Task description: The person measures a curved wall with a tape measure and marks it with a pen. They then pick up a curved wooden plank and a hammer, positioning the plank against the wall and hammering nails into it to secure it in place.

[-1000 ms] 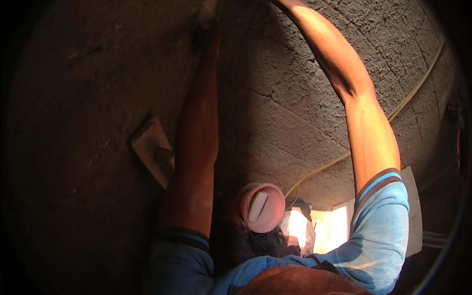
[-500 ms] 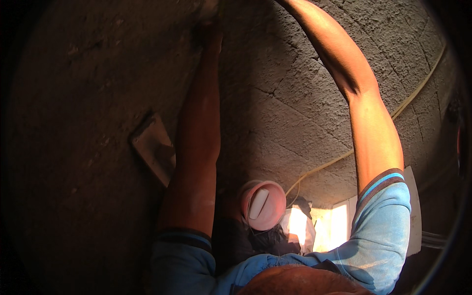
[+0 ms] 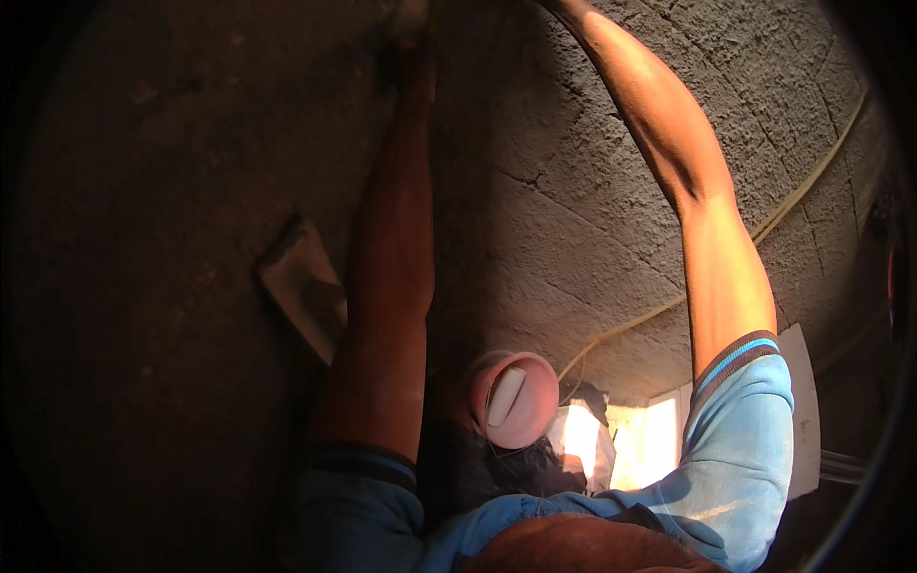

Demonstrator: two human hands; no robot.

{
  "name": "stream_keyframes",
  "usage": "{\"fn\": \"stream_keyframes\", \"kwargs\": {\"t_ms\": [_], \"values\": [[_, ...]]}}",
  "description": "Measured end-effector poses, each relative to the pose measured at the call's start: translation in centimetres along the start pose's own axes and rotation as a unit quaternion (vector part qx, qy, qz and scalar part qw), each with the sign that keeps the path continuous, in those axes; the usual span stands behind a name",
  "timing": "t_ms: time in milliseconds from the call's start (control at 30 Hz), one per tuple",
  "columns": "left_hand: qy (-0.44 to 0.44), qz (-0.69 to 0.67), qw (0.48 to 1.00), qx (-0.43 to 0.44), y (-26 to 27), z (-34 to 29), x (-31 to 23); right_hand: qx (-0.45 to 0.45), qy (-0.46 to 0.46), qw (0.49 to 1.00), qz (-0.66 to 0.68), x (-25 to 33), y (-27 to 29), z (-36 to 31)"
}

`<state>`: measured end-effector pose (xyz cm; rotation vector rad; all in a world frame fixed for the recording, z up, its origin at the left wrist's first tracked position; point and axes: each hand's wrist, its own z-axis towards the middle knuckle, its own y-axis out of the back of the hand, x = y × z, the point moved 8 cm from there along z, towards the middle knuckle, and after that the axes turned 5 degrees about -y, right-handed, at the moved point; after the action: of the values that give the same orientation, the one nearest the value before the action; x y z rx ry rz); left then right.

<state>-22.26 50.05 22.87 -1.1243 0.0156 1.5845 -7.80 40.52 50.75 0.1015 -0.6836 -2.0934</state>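
Both my arms, in short blue sleeves, stretch up toward the far edge. My left hand (image 3: 413,59) is in deep shadow near the top, close to the rough grey surface. A pale patch (image 3: 411,13) shows just beyond it; its kind and how the fingers sit are too dark to make out. My right forearm (image 3: 650,91), in sunlight, runs out past the top edge, so the hand is out of sight. A flat, pale rectangular tool with a raised part, like a plasterer's float (image 3: 298,272), is seen beside my left forearm and is partly hidden by it.
Below, between my arms, is a pink bucket (image 3: 546,406) with a white block-like thing (image 3: 505,397) in it. A yellowish hose or cable (image 3: 630,323) runs from near the bucket behind my right arm. The grey surface (image 3: 583,220) bears scored lines. White bags (image 3: 585,439) lie by the bucket.
My left arm has shifted slightly to the right. My right forearm has drawn down a little, showing more toward the wrist. The float and bucket appear almost the same.
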Motion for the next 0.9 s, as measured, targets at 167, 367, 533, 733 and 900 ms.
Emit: {"fn": "stream_keyframes", "kwargs": {"t_ms": [167, 367, 533, 733, 900], "values": [[0.009, 0.057, 0.998, 0.028, 1.1, -1.2, -2.9, -0.002, -0.028, 0.998, 0.053, 0.7, 0.4, 0.3], [0.105, 0.035, 0.989, 0.095, 0.1, -1.3, -2.4, 0.05, 0.013, 0.998, 0.022, -0.7, -0.9, 1.1], [0.063, 0.024, 0.996, 0.054, 1.0, -1.5, -2.0, 0.03, 0.092, 0.985, -0.145, -1.1, -4.8, 0.3], [-0.068, 0.045, 0.997, -0.003, 1.4, 0.6, -1.1, 0.049, 0.084, 0.984, -0.146, -0.8, -7.2, 1.1], [-0.019, 0.114, 0.993, 0.039, 0.8, 0.7, -0.3, 0.054, 0.08, 0.984, -0.148, -0.8, -7.5, 1.3]]}}
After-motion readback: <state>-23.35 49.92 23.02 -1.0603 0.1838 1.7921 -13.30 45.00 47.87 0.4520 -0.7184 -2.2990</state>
